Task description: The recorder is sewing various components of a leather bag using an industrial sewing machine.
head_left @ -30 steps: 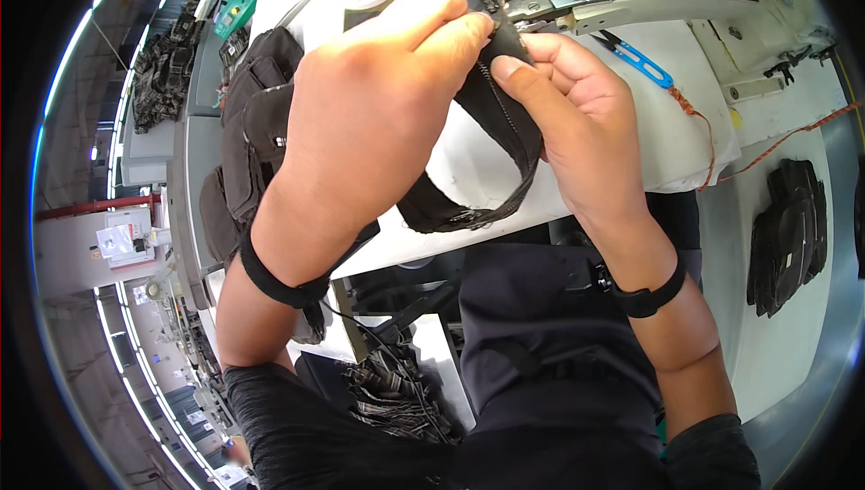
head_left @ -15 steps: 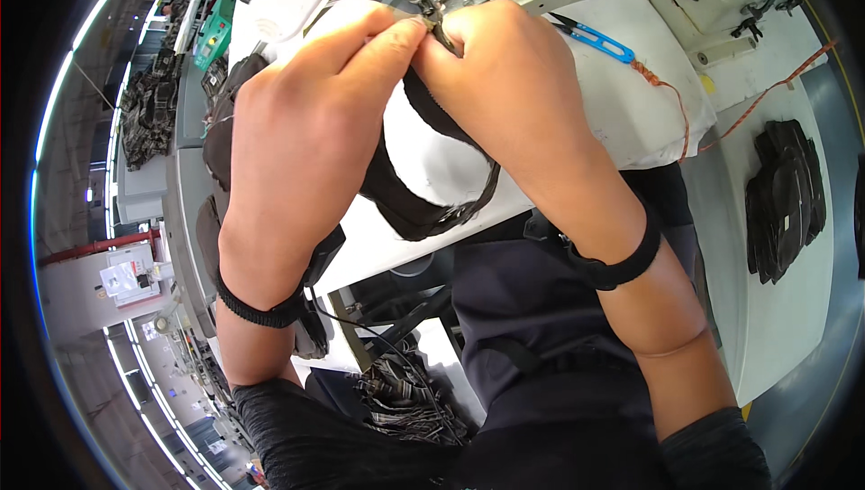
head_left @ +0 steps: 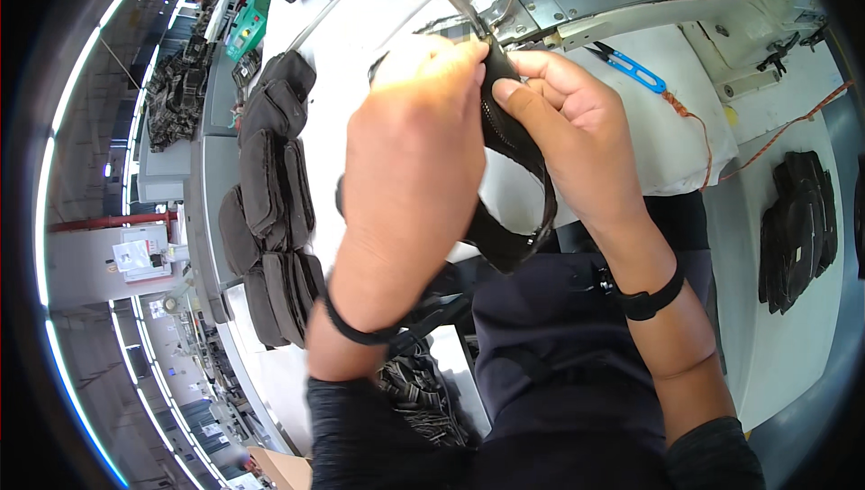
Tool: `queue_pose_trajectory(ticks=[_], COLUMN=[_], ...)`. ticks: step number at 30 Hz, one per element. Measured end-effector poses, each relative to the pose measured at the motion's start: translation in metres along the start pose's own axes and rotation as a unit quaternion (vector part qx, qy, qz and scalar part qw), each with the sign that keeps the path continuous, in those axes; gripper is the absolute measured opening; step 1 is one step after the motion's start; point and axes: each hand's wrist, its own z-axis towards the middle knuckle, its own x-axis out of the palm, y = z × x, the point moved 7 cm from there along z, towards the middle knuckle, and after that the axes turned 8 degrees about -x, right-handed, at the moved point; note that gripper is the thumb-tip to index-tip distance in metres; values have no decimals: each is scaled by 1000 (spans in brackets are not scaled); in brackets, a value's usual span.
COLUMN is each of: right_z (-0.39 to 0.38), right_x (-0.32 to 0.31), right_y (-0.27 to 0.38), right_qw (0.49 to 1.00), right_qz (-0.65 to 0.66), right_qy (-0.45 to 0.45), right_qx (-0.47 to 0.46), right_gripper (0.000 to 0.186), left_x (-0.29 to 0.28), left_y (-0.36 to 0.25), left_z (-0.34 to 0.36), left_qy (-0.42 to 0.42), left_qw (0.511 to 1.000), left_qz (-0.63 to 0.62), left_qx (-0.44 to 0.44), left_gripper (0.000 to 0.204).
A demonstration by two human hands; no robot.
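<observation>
A black zippered fabric piece [head_left: 515, 143] is being pinched just below the sewing machine's presser foot [head_left: 491, 26], its upper end being held right under the needle area while its looped strap is hanging down toward the counter [head_left: 775, 373] edge. The left hand [head_left: 410, 166] is being kept closed over the piece's left side, fingers curled on the fabric. The right hand [head_left: 572, 134] is being closed on the piece's right edge, the thumb being pressed onto the zipper.

Compared with half a second ago, the two hands are being drawn slightly apart, so more of the zipper edge is being exposed between them; a second ago the piece was being held lower and farther from the presser foot. Judged from this, the piece is being lined up under the foot rather than stitched.

To the right of the presser foot, blue thread snips [head_left: 631, 65] are lying on a white cloth. Well left of it, a stack of black pouches [head_left: 270, 220] is resting.
</observation>
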Motion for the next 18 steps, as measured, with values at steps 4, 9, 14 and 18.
queue_pose_trajectory(ticks=[4,9,14,18], right_z=[0,-4,-12,-27], right_x=[1,1,-1,-15], right_y=[-4,5,7,16], right_qw=[1000,999,998,986], right_qz=[27,33,47,-145], right_qy=[6,8,0,72], right_qx=[10,17,30,-40], right_gripper=[21,24,25,30], left_x=[15,19,17,12], left_y=[-10,-28,-37,-41], left_z=[-18,-23,-30,-47], left_qy=[-51,-55,-14,6], left_qw=[997,991,983,992], left_qz=[27,66,51,65], left_qx=[-58,-104,-175,-104], left_gripper=[26,41,27,52])
